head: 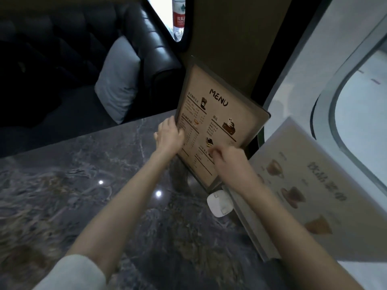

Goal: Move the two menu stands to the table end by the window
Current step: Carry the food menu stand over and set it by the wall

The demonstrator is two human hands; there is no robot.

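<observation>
Dark marbled counter (73,195), glossy, 2 ceiling-light glints on it. 2 menu stands at far right end, close to curved window (360,126).

Stand 1, "MENU" stand (217,122): upright, tilted a little, base on counter beside brown pillar (236,38). Tan sheet, drink and cake pictures, dark frame.

Left hand (170,135): curled on left edge of MENU stand, fingers wrapped behind frame, thumb side toward the sheet. Gripping the edge.

Right hand (228,159): at lower right part of same stand, fingers bent, tips pinched on sheet face or lower edge. Exact contact not clear from this angle. Both forearms bare, stretched forward; pale sleeve (69,275) at lower left.

Stand 2, drinks stand (303,185): just right of stand 1, leaning back, clear frame, pale sheet with cups and Chinese heading. Base on counter edge near window ledge. No hand on it. Lower left of it crossed by right forearm.

Small white device (219,204): flat, rounded square, on counter between the 2 stands' bases, touching or nearly touching drinks stand base; cannot tell which.

Behind counter: black sofa (146,38), grey cushion (119,80) propped in its corner. Bottle (178,13) with red label seen through upper window opening, top cut off by frame.
</observation>
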